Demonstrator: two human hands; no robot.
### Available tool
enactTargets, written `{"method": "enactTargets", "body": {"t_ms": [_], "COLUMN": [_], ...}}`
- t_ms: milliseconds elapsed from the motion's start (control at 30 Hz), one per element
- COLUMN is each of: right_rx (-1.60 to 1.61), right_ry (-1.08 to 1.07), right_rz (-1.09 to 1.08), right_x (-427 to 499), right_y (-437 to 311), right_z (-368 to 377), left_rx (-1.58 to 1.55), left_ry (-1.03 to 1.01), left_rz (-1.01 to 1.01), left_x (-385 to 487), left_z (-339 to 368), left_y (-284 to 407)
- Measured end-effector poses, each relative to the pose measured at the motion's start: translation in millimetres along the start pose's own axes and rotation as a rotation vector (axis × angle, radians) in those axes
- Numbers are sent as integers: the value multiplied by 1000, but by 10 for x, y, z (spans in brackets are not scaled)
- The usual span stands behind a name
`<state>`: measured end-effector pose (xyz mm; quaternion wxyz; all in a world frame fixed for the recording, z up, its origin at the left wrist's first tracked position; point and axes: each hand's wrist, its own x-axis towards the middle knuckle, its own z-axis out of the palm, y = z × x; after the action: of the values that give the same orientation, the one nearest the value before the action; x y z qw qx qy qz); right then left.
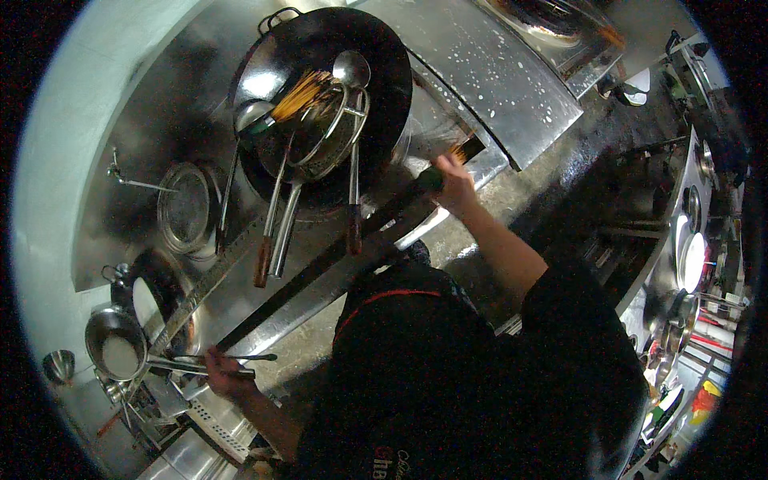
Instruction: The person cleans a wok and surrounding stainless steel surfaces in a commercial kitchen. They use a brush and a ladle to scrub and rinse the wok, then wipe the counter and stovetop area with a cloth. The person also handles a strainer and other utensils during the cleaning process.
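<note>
At the lower left, my left hand [227, 375] is closed round the metal handle of a round pan [116, 345]; a thin dark rod [258, 357] passes by the same hand. My right hand [455, 185] grips a bamboo wok brush [459, 155] at its dark green band, over the stove's front edge. A large black wok [384, 72] holds two ladles, one with its round bowl [351, 69] up, a wire-framed strainer [306, 159] and another bamboo brush [303, 96]. Several handles stick out over the wok's near rim.
A water tap [144, 183] points over a round lidded or mesh-covered vessel [186, 207]. Another wok [174, 300] lies nearer the left end. The steel counter [480, 78] bears white drops. Racks of pans and plates [695, 255] stand at the right; a person's shoe [636, 90] shows beyond.
</note>
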<state>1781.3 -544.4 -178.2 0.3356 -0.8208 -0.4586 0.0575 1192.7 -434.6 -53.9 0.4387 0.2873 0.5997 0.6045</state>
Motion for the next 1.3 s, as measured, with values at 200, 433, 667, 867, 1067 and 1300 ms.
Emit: {"method": "enactTargets", "body": {"t_ms": [200,433,667,867,1067,1300], "right_rx": [159,80,-162,250,585,267], "right_ry": [-42,9,-21,-52,-183,46], "right_rz": [-40,-141,82,-55,66,-100], "right_x": [-211,-73,-49,-438,-598,-435], "right_y": [-209,-14,133,-433,-1149,-608], "right_z": [-182,-49,-125,429,302,-274], "left_rx": [158,16,23,2,123,169], "left_ry": [8,14,9,-28,27,-7], "left_rz": [157,1,8,0,59,102], "left_x": [-223,-339,-335,-345,-283,-140], "left_z": [99,156,94,50,58,-118], "left_y": [87,187,191,128,20,-164]}}
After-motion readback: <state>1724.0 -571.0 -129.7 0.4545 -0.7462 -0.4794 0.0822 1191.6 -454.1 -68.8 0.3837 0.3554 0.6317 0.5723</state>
